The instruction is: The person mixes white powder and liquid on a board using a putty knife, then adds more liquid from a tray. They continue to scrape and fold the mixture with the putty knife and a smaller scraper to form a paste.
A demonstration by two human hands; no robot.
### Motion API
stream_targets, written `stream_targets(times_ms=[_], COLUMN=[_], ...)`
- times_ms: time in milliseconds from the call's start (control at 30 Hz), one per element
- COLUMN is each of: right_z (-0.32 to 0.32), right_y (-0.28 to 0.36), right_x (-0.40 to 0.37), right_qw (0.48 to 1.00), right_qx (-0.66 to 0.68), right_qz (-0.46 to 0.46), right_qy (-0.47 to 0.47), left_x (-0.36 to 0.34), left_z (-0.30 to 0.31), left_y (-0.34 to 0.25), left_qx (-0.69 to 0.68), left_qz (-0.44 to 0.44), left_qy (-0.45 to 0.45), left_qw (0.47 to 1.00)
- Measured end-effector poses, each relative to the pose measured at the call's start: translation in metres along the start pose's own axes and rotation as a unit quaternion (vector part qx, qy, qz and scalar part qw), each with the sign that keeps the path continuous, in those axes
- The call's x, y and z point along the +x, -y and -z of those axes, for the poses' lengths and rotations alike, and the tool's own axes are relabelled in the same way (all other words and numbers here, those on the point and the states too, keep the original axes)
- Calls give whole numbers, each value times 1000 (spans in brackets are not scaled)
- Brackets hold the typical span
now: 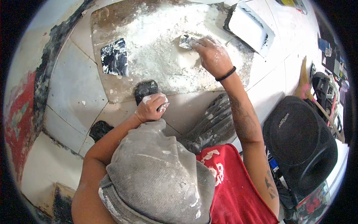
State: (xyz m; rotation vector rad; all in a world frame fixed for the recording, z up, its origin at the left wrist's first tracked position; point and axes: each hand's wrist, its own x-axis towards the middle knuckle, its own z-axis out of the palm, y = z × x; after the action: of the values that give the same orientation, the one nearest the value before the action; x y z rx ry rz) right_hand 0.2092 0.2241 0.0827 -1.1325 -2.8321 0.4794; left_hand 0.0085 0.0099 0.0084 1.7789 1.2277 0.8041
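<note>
My right hand (pixel 215 56), dusted white, pinches a small flat scraper (pixel 187 41) smeared with black and white. The scraper touches the white powder or paste (pixel 160 41) spread over a worn brown board (pixel 102 22). Near the board's front edge my left hand (pixel 152 106) is closed, its fingers whitened; a dark bit shows at the fingers, too hidden to name. Just beyond it is a rounded black object (pixel 146 89), whose kind I cannot make out. A black flat plate (pixel 114 58) with white smears lies on the board's left part.
A white tray-like container (pixel 249 28) with dark edges stands at the board's back right. A black speaker (pixel 298 138) and a broom (pixel 304 84) are at the right. My knee in grey cloth (pixel 156 168) rises in front. Pale tiles (pixel 74 82) surround the board.
</note>
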Motion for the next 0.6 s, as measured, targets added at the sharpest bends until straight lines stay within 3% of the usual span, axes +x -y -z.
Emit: stream_targets(times_ms=[167,467,600], right_z=[3,14,8], right_y=[2,3,2], right_x=[-5,3,9], right_qw=[1000,999,999], right_qx=[14,8,-14], right_qz=[12,30,29], right_qy=[25,-10,25], left_x=[0,-3,-4], left_z=[1,-2,-2], left_y=[1,5,5], left_qx=[8,17,17], left_qz=[-4,-17,-4], left_qy=[11,0,13], left_qw=[1000,1000,1000])
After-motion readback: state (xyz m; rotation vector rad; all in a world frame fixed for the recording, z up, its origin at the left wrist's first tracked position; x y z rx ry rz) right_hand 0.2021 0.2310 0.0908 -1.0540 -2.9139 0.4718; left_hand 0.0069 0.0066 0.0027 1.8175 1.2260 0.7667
